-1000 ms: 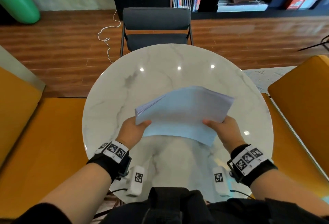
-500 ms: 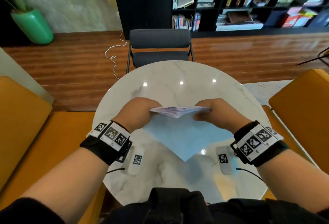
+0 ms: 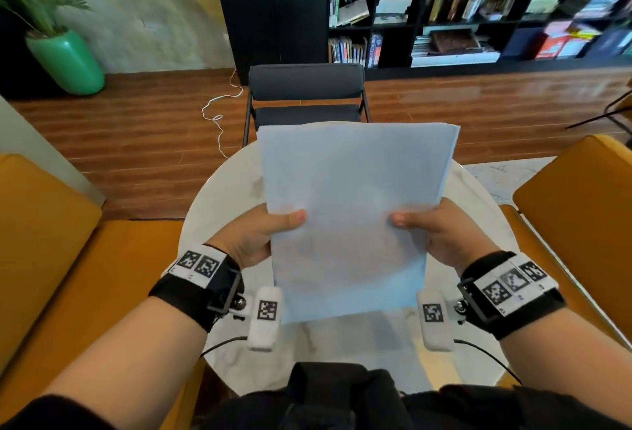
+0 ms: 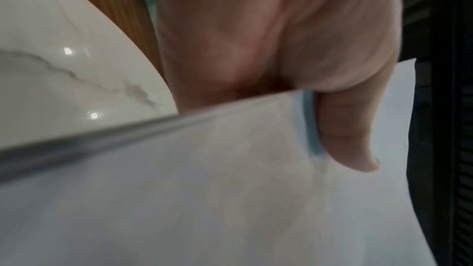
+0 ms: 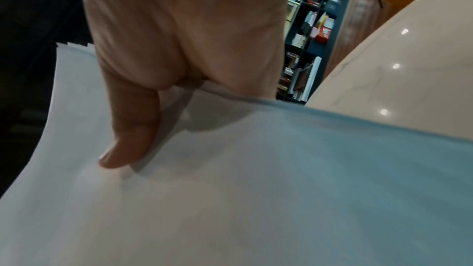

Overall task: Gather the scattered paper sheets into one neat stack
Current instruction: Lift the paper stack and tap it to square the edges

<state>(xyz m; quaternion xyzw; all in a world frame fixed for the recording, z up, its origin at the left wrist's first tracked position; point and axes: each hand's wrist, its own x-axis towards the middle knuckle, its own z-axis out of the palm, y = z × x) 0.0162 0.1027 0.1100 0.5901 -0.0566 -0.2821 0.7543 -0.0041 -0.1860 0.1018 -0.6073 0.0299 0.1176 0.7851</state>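
A stack of white paper sheets point(image 3: 349, 210) stands upright above the round marble table point(image 3: 478, 197), its face toward me. My left hand point(image 3: 260, 234) grips its left edge, thumb on the front. My right hand point(image 3: 434, 231) grips the right edge the same way. The sheet tops at the upper right are slightly staggered. In the left wrist view my left hand point(image 4: 281, 48) pinches the paper stack point(image 4: 204, 199), thumb over the front. In the right wrist view my right hand point(image 5: 184, 48) pinches the paper stack point(image 5: 256, 189) likewise. The fingers behind the sheets are hidden.
A dark grey chair point(image 3: 304, 94) stands beyond the table. Orange seats flank it at the left point(image 3: 37, 241) and right point(image 3: 578, 203). A black bookshelf point(image 3: 444, 12) lines the back wall, a green plant pot point(image 3: 68, 60) sits far left, and a white cable point(image 3: 219, 115) lies on the wooden floor.
The stack went from lying tilted over the table, through edge-on, to standing upright facing me. Both hands kept hold and rose with it.
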